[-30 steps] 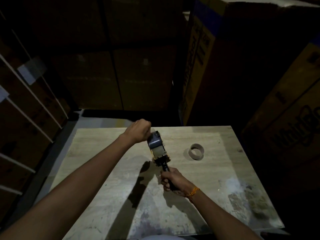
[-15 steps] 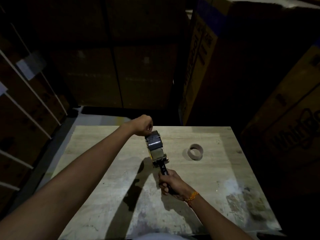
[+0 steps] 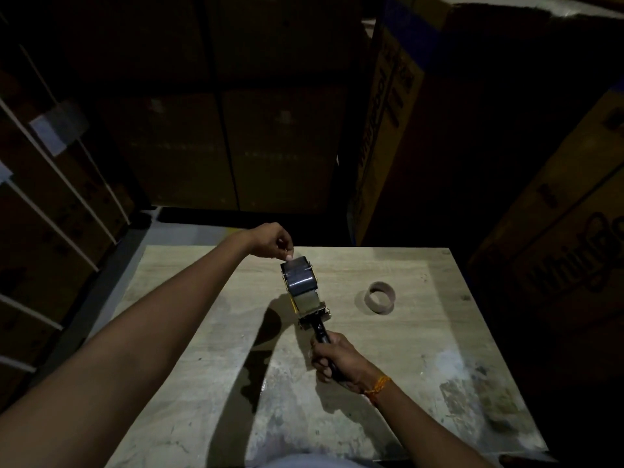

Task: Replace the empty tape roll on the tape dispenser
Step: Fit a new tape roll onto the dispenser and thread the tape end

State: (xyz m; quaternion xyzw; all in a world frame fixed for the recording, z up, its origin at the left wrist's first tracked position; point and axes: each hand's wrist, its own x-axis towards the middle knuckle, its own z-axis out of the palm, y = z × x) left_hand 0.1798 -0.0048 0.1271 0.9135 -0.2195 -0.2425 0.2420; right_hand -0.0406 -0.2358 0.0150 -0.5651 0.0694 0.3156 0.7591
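The right hand (image 3: 339, 361) has its fingers clenched round the black handle of the tape dispenser (image 3: 304, 292), held above the middle of the bench (image 3: 422, 349). The left hand (image 3: 271, 243) pinches the tape end at the dispenser's far tip with curled fingers. The empty tape roll (image 3: 381, 296) lies flat nearer the right edge.

A single head-worn wide-angle camera looks forward and steeply down from above the near edge of a table (image 3: 388, 383). Both forearms reach in from the bottom corners. It sits close over the tabletop; stacked boxes (image 3: 422, 106) fill the dark upper frame.
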